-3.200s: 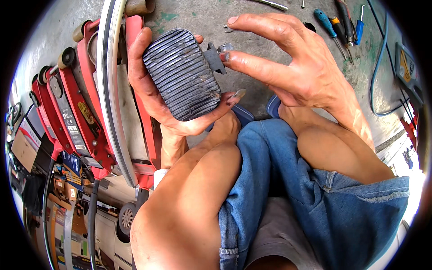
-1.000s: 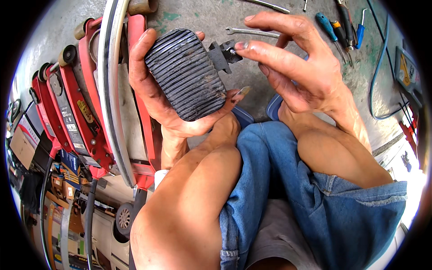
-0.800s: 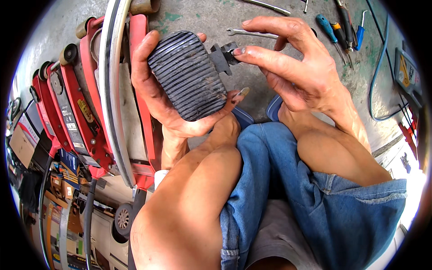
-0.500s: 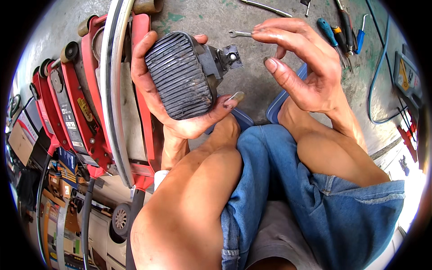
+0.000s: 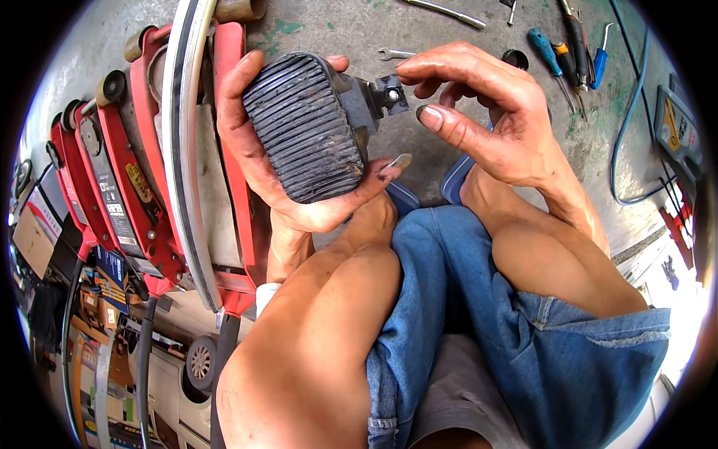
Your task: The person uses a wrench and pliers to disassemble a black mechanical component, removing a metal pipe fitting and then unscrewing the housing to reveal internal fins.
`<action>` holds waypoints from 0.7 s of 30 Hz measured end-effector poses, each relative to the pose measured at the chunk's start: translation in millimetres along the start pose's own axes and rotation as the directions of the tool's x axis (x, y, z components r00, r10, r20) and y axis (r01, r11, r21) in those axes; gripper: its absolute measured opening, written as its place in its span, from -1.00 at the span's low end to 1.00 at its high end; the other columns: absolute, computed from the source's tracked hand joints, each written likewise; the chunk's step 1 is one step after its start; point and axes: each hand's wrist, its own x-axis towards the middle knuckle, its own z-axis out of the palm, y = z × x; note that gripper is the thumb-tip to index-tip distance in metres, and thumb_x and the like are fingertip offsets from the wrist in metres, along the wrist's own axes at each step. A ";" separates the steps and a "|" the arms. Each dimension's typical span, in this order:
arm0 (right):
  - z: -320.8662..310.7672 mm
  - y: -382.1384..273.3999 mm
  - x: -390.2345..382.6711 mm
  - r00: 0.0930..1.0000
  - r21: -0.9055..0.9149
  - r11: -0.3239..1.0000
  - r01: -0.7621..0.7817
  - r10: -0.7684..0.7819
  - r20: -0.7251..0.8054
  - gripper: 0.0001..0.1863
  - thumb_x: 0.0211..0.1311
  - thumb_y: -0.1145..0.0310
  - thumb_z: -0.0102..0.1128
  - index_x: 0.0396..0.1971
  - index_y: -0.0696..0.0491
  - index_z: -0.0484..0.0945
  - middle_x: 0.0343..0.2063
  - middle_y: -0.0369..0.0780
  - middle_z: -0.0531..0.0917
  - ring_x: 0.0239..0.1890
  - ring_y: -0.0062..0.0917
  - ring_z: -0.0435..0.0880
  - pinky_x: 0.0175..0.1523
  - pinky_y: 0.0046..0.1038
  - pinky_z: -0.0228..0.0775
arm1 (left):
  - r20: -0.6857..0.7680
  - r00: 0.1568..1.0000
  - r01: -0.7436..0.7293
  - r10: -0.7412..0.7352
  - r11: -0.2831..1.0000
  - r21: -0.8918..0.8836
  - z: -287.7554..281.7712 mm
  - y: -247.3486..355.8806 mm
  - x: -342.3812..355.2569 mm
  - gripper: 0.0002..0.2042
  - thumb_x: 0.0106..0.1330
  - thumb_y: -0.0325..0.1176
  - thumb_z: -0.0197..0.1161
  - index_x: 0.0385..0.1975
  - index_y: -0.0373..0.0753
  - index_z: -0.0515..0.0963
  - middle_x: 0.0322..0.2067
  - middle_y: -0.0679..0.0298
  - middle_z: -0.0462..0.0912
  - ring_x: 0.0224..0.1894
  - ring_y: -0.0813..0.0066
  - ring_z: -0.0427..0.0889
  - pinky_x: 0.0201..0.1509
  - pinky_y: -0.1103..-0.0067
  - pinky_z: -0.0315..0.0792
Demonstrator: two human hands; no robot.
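My left hand (image 5: 307,215) cradles a black, finned work light (image 5: 307,127), its ribbed back facing up. Fingers wrap its left and far sides, while the thumb runs along the near side. A dark bracket (image 5: 359,105) sticks out to the right, ending in a small metal plate with a shiny bolt (image 5: 392,95). Just right of that plate hovers my right hand (image 5: 505,120), fingers curled but apart from the thumb, with nothing visible between them. Beyond its fingertips an open-ended wrench (image 5: 395,54) lies on the floor, partly covered by the hand.
Red floor jacks (image 5: 127,172) line the left, with a curved pale strip (image 5: 183,150) before them. At the far right lie screwdrivers (image 5: 544,51), a blue-handled hook pick (image 5: 599,67) and a blue hose (image 5: 624,142). A metal rod (image 5: 446,13) and a black socket-like ring (image 5: 515,58) lie beyond my hands.
My right hand has moved left and slightly nearer, closer to the bracket's bolt. The black ring beyond it has come into sight. The work light has shifted slightly right and nearer.
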 end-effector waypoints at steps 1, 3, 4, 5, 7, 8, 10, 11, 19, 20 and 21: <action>-0.6 -0.4 -0.1 1.000 0.002 1.000 -0.001 0.001 0.007 -0.62 0.19 0.54 0.32 0.05 0.19 0.62 -0.04 -0.13 0.66 -0.13 -0.48 0.64 -0.14 -0.53 0.48 | 0.001 1.000 0.004 -0.004 1.000 -0.012 1.5 0.4 -0.5 0.21 -0.30 -0.31 0.75 0.40 -0.25 0.01 0.09 -0.03 0.52 0.09 0.19 0.61 0.15 0.39 0.57; -1.5 -0.5 -0.3 1.000 0.004 1.000 -0.004 0.004 0.005 -0.61 0.20 0.53 0.32 0.05 0.19 0.62 -0.05 -0.13 0.66 -0.12 -0.49 0.64 -0.14 -0.53 0.48 | 0.001 1.000 0.010 -0.010 1.000 -0.024 2.5 -0.1 -1.1 0.21 -0.30 -0.35 0.74 0.40 -0.32 -0.01 0.09 0.00 0.49 0.09 0.19 0.60 0.16 0.38 0.54; -1.6 -0.1 -0.3 1.000 0.006 1.000 -0.007 0.007 0.004 -0.61 0.20 0.53 0.32 0.06 0.19 0.62 -0.05 -0.13 0.66 -0.12 -0.49 0.64 -0.13 -0.52 0.48 | 0.008 1.000 0.009 -0.009 1.000 -0.014 2.5 -0.7 -1.4 0.21 -0.30 -0.35 0.74 0.40 -0.31 -0.01 0.10 0.00 0.48 0.09 0.19 0.60 0.16 0.38 0.54; -1.3 0.0 -0.5 1.000 0.007 1.000 -0.007 0.007 0.005 -0.61 0.20 0.53 0.32 0.06 0.19 0.62 -0.05 -0.13 0.66 -0.12 -0.49 0.64 -0.13 -0.52 0.48 | 0.014 1.000 0.008 -0.008 1.000 -0.003 2.4 -1.2 -1.7 0.22 -0.30 -0.35 0.74 0.40 -0.30 -0.01 0.11 0.00 0.47 0.09 0.18 0.60 0.15 0.38 0.55; -1.0 0.4 -1.4 0.999 0.038 0.998 -0.043 0.043 0.001 -0.62 0.21 0.53 0.33 0.05 0.20 0.62 -0.05 -0.14 0.66 -0.13 -0.50 0.64 -0.12 -0.53 0.48 | 0.044 0.999 -0.002 0.002 1.000 0.004 1.3 -3.3 -1.7 0.22 -0.30 -0.36 0.74 0.40 -0.29 -0.01 0.13 0.02 0.45 0.09 0.18 0.60 0.15 0.38 0.55; -1.2 1.6 -1.7 0.999 0.036 0.998 -0.044 0.044 0.001 -0.62 0.21 0.53 0.33 0.05 0.20 0.62 -0.05 -0.14 0.66 -0.13 -0.50 0.64 -0.12 -0.53 0.48 | 0.073 0.997 -0.013 0.012 1.000 0.014 0.9 -4.4 -1.9 0.22 -0.30 -0.36 0.74 0.41 -0.28 -0.01 0.14 0.03 0.42 0.09 0.18 0.60 0.15 0.38 0.55; -0.4 2.5 -1.2 0.998 0.057 0.997 -0.054 0.053 0.020 -0.59 0.25 0.48 0.34 0.10 0.19 0.59 -0.04 -0.18 0.66 -0.12 -0.56 0.62 -0.07 -0.55 0.48 | 0.042 0.999 -0.017 0.017 1.000 0.004 1.8 -3.6 -3.0 0.21 -0.29 -0.37 0.74 0.41 -0.28 -0.01 0.16 0.05 0.41 0.10 0.18 0.60 0.15 0.38 0.55; 2.5 2.4 -1.7 0.999 0.057 0.997 -0.050 0.049 0.021 -0.59 0.25 0.48 0.34 0.10 0.19 0.59 -0.04 -0.18 0.66 -0.12 -0.56 0.62 -0.07 -0.55 0.48 | 0.013 1.000 -0.019 0.019 1.000 -0.008 1.3 -3.7 -4.2 0.21 -0.29 -0.37 0.73 0.41 -0.27 -0.01 0.17 0.06 0.40 0.10 0.19 0.60 0.15 0.39 0.55; 7.2 14.2 7.3 0.935 0.200 0.915 -0.350 0.328 0.135 -0.46 0.21 0.32 0.45 0.20 0.02 0.55 0.07 -0.31 0.58 -0.01 -0.61 0.54 0.02 -0.53 0.50 | 0.057 0.987 0.159 -0.153 0.981 -0.113 -2.1 -25.4 -17.6 0.12 -0.16 -0.39 0.70 0.40 -0.19 0.00 0.12 0.00 0.51 0.13 0.26 0.56 0.22 0.37 0.47; 8.7 17.0 7.7 0.935 0.190 0.919 -0.345 0.317 0.160 -0.46 0.20 0.31 0.46 0.19 0.02 0.55 0.07 -0.31 0.58 -0.01 -0.60 0.54 0.01 -0.52 0.51 | 0.062 0.989 0.143 -0.135 0.980 -0.138 -2.9 -30.2 -18.3 0.12 -0.16 -0.39 0.70 0.40 -0.19 0.00 0.12 0.00 0.51 0.13 0.26 0.56 0.22 0.37 0.47; 14.1 21.4 10.7 0.942 0.154 0.940 -0.303 0.272 0.195 -0.45 0.20 0.29 0.46 0.20 0.01 0.55 0.07 -0.30 0.58 -0.02 -0.59 0.55 0.01 -0.50 0.53 | 0.070 0.984 0.170 -0.163 0.980 -0.101 -7.6 -32.9 -21.3 0.11 -0.15 -0.40 0.69 0.40 -0.17 0.00 0.12 0.01 0.51 0.13 0.26 0.55 0.21 0.38 0.48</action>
